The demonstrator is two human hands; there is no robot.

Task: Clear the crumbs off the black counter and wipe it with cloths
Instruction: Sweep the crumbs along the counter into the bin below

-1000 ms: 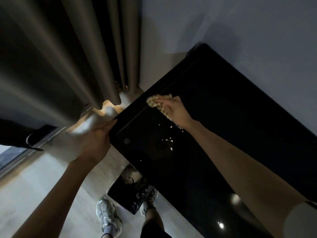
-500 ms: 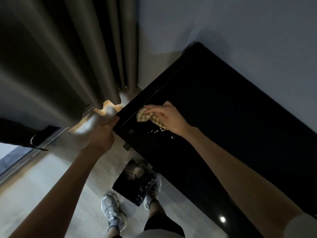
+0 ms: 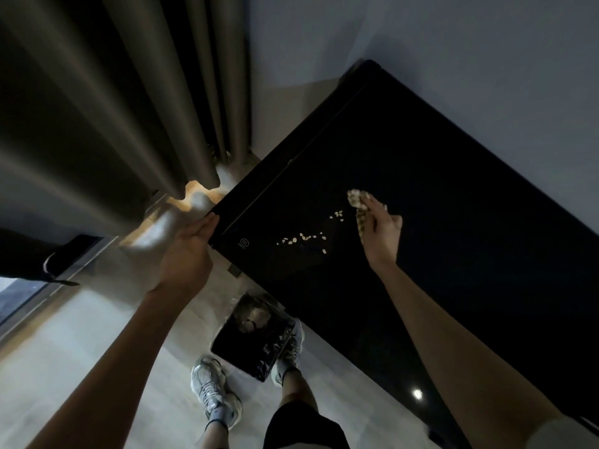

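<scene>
The right hand (image 3: 381,236) is gripping a patterned cloth (image 3: 358,209), fingers closed around it, and is resting on the black counter (image 3: 453,196) with the cloth bunched at the far side of the hand. The left hand (image 3: 186,254) is lying open — fingers extended and cupped — with its fingertips touching the counter's left corner edge. Between the two hands, crumbs (image 3: 303,238) are lying scattered on the counter surface in a loose line, the rightmost few sitting just beside the cloth. Below the counter's near edge, a bin lined with a black bag (image 3: 256,338) is standing on the pale floor (image 3: 81,335), with the person's two sneakers (image 3: 214,388) at its near side — one shoe touching it. Dark curtains (image 3: 97,92) are hanging at far left.
</scene>
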